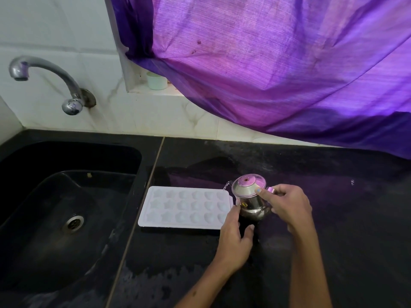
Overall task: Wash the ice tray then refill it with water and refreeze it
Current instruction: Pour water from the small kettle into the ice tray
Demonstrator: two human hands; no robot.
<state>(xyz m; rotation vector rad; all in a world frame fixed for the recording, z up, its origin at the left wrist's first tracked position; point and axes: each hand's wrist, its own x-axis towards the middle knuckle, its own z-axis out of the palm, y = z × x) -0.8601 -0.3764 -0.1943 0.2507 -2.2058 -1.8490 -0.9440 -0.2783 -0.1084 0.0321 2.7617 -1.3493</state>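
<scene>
One ice tray (184, 207) – eighteen moulds; one steel kettle (251, 196), one tap (47, 78), one sink (66, 152), one white cup (156, 82) – two hands.

2 bare forearms reach forward from the lower edge. The right hand (288, 205) grips a small metal kettle (251, 197) by its handle, index finger stretched onto the lid. The left hand (234, 236) rests just beside the kettle's base, fingertips touching it, thumb spread.
</scene>
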